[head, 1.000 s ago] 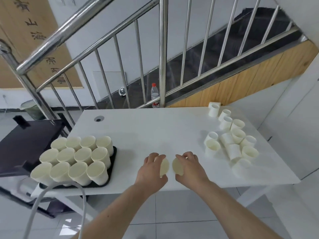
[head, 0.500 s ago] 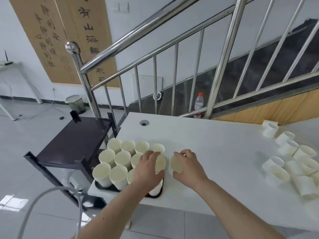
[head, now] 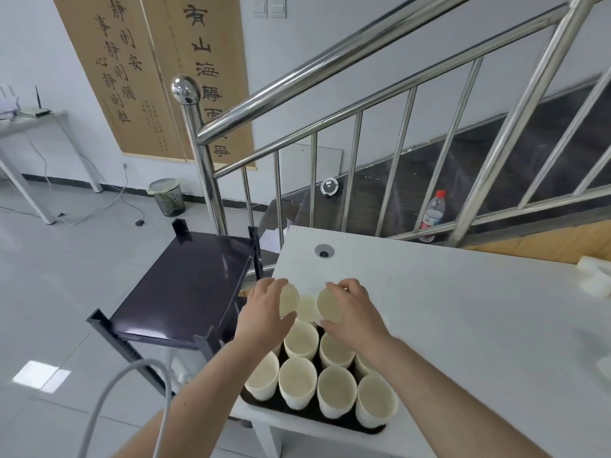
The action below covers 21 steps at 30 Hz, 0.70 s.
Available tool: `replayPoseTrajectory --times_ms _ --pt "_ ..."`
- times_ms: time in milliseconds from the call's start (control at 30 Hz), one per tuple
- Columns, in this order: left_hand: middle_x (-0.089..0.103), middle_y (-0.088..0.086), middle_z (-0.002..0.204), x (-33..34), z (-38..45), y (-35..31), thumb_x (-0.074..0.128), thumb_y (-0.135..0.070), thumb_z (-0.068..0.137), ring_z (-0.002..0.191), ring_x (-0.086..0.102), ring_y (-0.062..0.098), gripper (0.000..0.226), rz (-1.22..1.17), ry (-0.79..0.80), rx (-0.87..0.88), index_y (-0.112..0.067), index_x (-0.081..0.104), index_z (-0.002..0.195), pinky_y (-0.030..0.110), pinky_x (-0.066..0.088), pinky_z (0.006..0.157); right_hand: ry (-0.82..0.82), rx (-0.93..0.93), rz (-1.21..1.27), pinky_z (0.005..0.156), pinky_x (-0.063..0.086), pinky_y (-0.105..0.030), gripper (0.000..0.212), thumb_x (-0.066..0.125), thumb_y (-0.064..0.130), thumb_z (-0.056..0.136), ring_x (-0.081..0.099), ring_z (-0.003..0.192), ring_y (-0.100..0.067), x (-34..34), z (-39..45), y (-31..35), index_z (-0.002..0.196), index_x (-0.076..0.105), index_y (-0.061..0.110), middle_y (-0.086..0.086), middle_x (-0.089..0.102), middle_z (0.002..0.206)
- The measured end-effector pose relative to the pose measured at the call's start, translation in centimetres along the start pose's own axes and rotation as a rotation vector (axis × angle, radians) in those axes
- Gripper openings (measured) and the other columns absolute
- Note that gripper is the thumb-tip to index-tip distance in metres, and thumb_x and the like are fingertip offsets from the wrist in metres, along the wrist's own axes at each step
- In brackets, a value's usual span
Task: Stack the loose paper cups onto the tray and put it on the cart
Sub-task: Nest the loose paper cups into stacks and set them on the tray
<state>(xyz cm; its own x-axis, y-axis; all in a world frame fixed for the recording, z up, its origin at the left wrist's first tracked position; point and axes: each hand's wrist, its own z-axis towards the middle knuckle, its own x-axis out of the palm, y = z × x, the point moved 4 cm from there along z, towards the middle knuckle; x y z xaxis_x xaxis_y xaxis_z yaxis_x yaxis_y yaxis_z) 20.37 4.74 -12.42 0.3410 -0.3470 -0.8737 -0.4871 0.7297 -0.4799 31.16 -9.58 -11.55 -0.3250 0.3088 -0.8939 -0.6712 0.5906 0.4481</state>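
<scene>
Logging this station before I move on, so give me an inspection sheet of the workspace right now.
Surface: white table, grommet hole.
Job's things: black tray of upright paper cups at the table's near left corner; dark cart beside it, top bare.
Clutter: loose white cups at right edge.
Hands: left hand and right hand each hold a cup above the tray.
Cables: grey hose in foreground.
Surroundings: stair railing, water bottle, bin.

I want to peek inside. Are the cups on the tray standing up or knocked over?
Standing up. The cups sit in rows on the black tray with round mouths facing up, and they look empty.
</scene>
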Motion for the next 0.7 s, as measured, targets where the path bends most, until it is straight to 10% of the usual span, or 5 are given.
replayPoseTrajectory --times_ms 700 --pt "0.032 -0.009 0.148 4.6 6.2 5.6 0.064 -0.036 0.085 0.135 0.032 0.016 0.068 0.012 0.158 -0.03 -0.027 0.031 0.144 0.031 0.045 0.092 0.157 0.042 -0.004 0.095 0.045 -0.034 0.067 0.064 0.033 0.087 0.031 0.133 -0.019 6.3 7.3 0.2 0.145 0.034 0.018 0.0 0.031 0.142"
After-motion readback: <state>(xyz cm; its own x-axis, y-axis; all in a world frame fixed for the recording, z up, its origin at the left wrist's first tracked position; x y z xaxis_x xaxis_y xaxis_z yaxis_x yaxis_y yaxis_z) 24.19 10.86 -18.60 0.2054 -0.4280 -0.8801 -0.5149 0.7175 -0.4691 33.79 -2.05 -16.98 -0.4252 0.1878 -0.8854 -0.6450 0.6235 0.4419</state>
